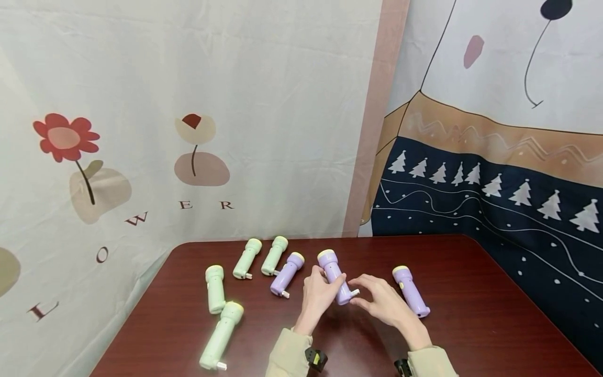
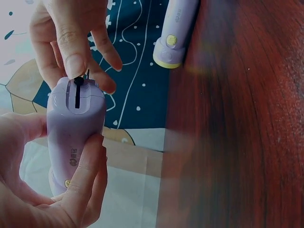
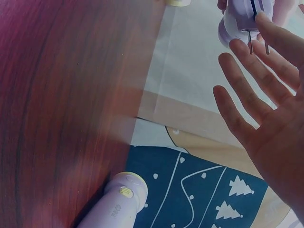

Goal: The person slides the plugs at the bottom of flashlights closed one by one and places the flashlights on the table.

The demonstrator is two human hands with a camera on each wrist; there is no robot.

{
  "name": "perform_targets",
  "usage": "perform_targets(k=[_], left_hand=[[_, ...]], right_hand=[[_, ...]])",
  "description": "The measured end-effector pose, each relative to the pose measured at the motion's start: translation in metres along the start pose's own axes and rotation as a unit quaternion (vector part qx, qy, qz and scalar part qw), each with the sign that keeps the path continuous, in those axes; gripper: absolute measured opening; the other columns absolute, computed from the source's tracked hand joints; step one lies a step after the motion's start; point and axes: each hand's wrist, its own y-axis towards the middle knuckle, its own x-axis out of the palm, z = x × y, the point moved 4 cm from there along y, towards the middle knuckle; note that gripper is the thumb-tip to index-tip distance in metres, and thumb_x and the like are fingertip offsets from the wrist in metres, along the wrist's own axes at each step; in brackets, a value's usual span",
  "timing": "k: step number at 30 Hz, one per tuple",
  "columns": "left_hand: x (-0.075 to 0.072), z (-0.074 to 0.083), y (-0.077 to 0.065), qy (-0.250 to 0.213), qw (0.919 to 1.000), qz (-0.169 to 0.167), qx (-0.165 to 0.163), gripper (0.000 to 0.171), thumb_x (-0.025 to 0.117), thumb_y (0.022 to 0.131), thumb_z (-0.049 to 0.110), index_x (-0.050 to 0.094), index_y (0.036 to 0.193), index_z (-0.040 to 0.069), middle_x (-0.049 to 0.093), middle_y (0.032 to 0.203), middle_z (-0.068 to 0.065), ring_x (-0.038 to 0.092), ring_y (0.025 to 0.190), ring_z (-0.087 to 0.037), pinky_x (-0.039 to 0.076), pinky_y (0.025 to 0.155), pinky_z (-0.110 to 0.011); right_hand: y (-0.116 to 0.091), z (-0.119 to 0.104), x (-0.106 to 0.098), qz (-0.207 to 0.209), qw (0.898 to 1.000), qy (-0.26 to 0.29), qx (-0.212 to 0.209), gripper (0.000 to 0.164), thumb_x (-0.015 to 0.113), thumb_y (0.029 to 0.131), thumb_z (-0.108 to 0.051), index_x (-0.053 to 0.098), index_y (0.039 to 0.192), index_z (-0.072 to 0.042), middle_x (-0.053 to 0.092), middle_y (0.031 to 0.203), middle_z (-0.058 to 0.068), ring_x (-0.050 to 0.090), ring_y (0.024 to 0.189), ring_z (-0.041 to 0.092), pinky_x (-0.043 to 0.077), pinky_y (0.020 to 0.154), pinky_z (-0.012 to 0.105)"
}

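A purple flashlight (image 1: 333, 272) with a pale yellow rim is held up over the table, gripped around its body by my left hand (image 1: 318, 294). The left wrist view shows thumb and fingers on opposite sides of the purple body, below a black slider (image 2: 78, 81) in a slot at its end. My right hand (image 1: 383, 301) is at that same end, its thumb (image 2: 75, 65) touching the slider or right beside it. Its other fingers (image 3: 244, 92) spread out, fairly straight, near two thin metal prongs (image 3: 251, 42) that stick out of the flashlight.
On the dark red table (image 1: 155, 335), another purple flashlight (image 1: 411, 292) lies right of my hands and one more purple flashlight (image 1: 287, 275) to their left. Several pale green flashlights (image 1: 221, 335) lie farther left, some with plugs out. Printed cloths (image 1: 282, 104) hang behind the table.
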Motion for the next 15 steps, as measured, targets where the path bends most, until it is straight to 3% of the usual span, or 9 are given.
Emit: perform_targets(k=[15], left_hand=[[0.0007,0.0031,-0.0012,0.008,0.9999,0.009,-0.003,0.048,0.076,0.071,0.043,0.052,0.088,0.005,0.06,0.069,-0.005,0.056,0.062,-0.015,0.04,0.054,-0.027]], right_hand=[[0.0009,-0.0024,0.0012,0.02,0.999,-0.005,-0.028,0.028,0.074,0.079,-0.01,0.068,0.106,-0.012,0.07,0.099,-0.001,0.062,0.085,0.008,0.055,0.081,0.03]])
